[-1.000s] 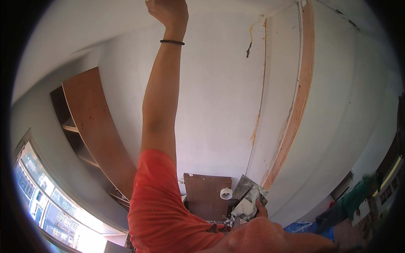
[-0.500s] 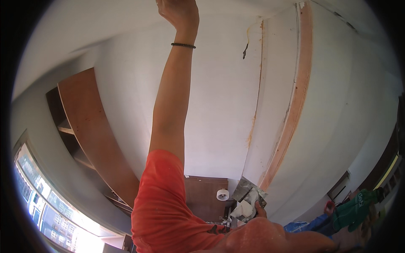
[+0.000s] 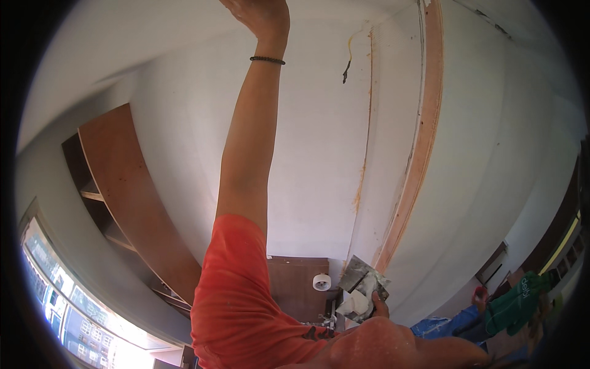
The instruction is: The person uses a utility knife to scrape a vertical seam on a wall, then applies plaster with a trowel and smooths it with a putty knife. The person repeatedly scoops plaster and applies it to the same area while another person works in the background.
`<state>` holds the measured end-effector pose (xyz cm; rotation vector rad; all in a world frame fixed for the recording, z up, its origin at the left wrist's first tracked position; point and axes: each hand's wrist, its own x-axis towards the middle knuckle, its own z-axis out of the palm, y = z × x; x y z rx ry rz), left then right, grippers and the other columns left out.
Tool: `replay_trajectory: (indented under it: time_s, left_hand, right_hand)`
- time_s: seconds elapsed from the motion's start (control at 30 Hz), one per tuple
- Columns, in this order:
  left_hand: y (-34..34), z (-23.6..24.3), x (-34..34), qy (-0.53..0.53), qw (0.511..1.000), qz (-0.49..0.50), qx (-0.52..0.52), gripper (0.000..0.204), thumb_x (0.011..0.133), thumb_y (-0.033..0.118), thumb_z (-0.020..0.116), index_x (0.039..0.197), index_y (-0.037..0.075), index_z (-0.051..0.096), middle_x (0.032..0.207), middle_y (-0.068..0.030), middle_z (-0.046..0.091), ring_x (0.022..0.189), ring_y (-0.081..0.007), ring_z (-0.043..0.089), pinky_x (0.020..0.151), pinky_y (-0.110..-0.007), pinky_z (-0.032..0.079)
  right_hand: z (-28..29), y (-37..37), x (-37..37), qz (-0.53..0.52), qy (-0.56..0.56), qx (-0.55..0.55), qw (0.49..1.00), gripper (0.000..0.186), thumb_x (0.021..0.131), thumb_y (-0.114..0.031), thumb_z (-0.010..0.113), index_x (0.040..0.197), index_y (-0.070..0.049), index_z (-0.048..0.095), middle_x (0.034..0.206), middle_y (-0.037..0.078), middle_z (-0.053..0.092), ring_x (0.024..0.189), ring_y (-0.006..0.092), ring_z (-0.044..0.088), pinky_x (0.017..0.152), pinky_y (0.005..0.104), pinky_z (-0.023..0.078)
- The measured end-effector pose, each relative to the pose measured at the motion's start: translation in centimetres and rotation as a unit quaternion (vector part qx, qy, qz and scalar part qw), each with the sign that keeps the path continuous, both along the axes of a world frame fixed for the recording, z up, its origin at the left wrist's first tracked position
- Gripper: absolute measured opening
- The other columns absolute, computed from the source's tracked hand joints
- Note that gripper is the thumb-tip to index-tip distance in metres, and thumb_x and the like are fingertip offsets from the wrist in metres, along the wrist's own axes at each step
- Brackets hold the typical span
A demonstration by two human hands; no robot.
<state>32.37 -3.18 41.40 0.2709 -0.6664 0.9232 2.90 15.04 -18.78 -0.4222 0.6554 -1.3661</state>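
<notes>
overhead reach w/ loaded plate held low, per current pos.: support metal plate (image 3: 353,278) firmly from below, load centred, edges clear of adj. surfaces; level it as req'd so white material (image 3: 355,305), prob. paste, does not slide off. hold left arm (image 3: 249,141) extended but not locked at elbow; move from shoulder, w/ wrist steady, for even control at full reach. red sleeve (image 3: 230,270) should stay clear of the load. finger status, left hand (image 3: 264,17): far end of raised arm, left of ctr, in front of pale wall (image 3: 319,154) as viewed; fingers cut off by upper frame edge, so opening, grasp & contact cannot be told. bead bracelet (image 3: 267,59) sits on that wrist. finger status, right hand (image 3: 380,305): low, near side, right of ctr; grasping metal plate at its right part, one digit visible over the upper face beside the white material, remaining fingers hidden, so full grip n/a for check. plate loc.: near, right of ctr, corner up in view, true tilt unclear; lower end of wood strip (image 3: 424,123) appears just beyond it, brown panel (image 3: 295,280) w/ round white item (image 3: 321,282) to its left
</notes>
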Motion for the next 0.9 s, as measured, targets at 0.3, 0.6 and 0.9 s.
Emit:
replay_trajectory:
  time_s: [0.3,0.6,0.9]
  left_hand:
    - [1.6,-1.9,-3.4,-0.052,0.985,-0.161,-0.012,0.088,0.075,0.02,0.092,0.141,-0.007,0.04,0.137,-0.0277,0.046,0.129,-0.0437,0.043,0.107,-0.057,0.039]
    - [-2.2,0.2,-1.4,0.091,0.993,0.063,-0.028,0.109,0.077,0.045,0.089,0.153,-0.005,0.028,0.148,-0.0326,0.036,0.139,-0.0473,0.034,0.107,-0.062,0.034]
    - [-3.0,0.2,-3.7,0.08,0.995,0.025,-0.049,0.104,0.083,0.038,0.085,0.159,0.001,0.025,0.15,-0.0352,0.033,0.138,-0.049,0.032,0.106,-0.063,0.032]
  right_hand:
    - [-0.1,0.1,0.3,-0.024,-0.013,0.002,1.0,0.042,0.103,-0.024,0.059,0.135,0.002,0.053,0.125,0.016,0.066,0.11,0.0302,0.068,0.096,0.0444,0.056]
    - [1.8,0.9,1.2,-0.068,0.025,0.024,0.997,0.041,0.102,-0.023,0.06,0.135,0.001,0.054,0.125,0.014,0.066,0.111,0.0295,0.068,0.096,0.044,0.055]
    - [1.3,0.5,0.3,-0.036,0.045,0.039,0.998,0.038,0.102,-0.022,0.061,0.131,0.001,0.057,0.12,0.013,0.067,0.108,0.0281,0.068,0.094,0.0431,0.056]
